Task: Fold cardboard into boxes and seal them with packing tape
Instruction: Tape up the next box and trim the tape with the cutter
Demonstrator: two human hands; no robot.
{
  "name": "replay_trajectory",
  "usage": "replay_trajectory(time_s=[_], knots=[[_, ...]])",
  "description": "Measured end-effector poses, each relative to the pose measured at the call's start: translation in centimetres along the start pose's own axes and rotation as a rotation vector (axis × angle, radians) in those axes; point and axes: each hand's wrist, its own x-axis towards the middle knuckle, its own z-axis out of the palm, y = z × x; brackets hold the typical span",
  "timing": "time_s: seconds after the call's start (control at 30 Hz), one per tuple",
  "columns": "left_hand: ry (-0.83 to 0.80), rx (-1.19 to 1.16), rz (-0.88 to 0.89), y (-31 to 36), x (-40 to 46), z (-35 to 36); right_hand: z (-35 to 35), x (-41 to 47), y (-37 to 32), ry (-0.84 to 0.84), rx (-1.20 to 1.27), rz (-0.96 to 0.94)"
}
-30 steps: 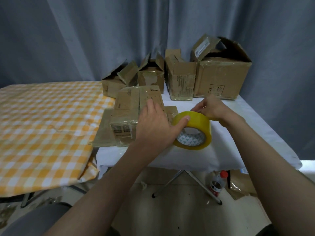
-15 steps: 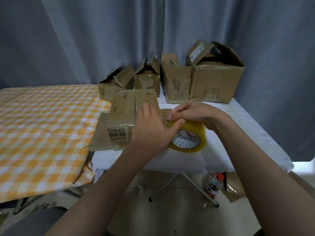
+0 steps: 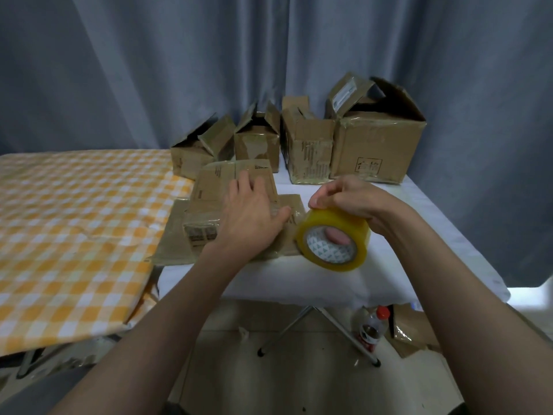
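A folded cardboard box (image 3: 209, 199) lies on top of flat cardboard sheets (image 3: 170, 238) near the left end of the white table (image 3: 299, 280). My left hand (image 3: 251, 217) rests flat on the box with fingers spread. To its right, my right hand (image 3: 350, 202) grips a yellow roll of packing tape (image 3: 332, 238) from above. One finger shows inside the roll's core, and the fingertips pinch at the roll's top edge. The roll stands tilted just above the table, beside the cardboard.
Several open cardboard boxes (image 3: 374, 145) stand in a row along the back of the white table. A yellow checked tablecloth (image 3: 74, 229) covers the table at left. A red-capped bottle (image 3: 371, 327) and cardboard scraps (image 3: 410, 330) lie on the floor beneath.
My left hand has let go of the tape roll and now lies flat on the box. My right hand has shifted onto the roll's top and holds it alone, slightly further right.
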Motion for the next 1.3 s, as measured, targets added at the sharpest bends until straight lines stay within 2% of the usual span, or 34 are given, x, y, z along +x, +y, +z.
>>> replay_trajectory(time_s=[0.2,0.3,0.4,0.5,0.6,0.7,0.8,0.9,1.1,1.2,1.3], knots=[[-0.034,-0.200,-0.013,0.0,0.3,-1.7,-0.4,-2.4,0.7,0.068,0.200,-0.064],[0.043,-0.350,0.121,0.9,0.1,-2.7,-0.2,-3.6,0.6,0.043,0.247,-0.090],[-0.001,-0.483,0.208,1.9,-0.1,-3.2,0.4,-4.5,0.6,0.062,0.273,-0.125],[-0.060,-0.544,0.205,2.0,-0.1,-2.9,0.8,-5.2,0.6,0.124,0.304,-0.168],[-0.032,-0.609,0.174,2.2,-0.2,-2.8,1.1,-5.6,0.6,0.179,0.332,-0.186],[0.074,-0.593,0.134,2.8,-0.4,-2.7,1.6,-5.6,0.7,0.207,0.363,-0.137],[0.156,-0.513,0.111,3.0,-0.6,-2.5,1.9,-5.5,1.0,0.085,0.394,-0.050],[0.202,-0.455,0.118,3.1,-0.9,-2.7,2.4,-5.8,1.1,0.013,0.341,-0.101],[0.349,-0.362,0.215,3.5,-1.8,-3.9,1.5,-6.0,1.1,0.163,0.223,-0.223],[0.302,-0.421,0.209,4.2,-2.2,-4.4,1.1,-6.2,1.4,0.211,0.147,-0.262],[0.200,-0.579,0.097,3.7,-1.6,-5.0,0.7,-6.6,1.4,0.177,0.081,-0.338]])
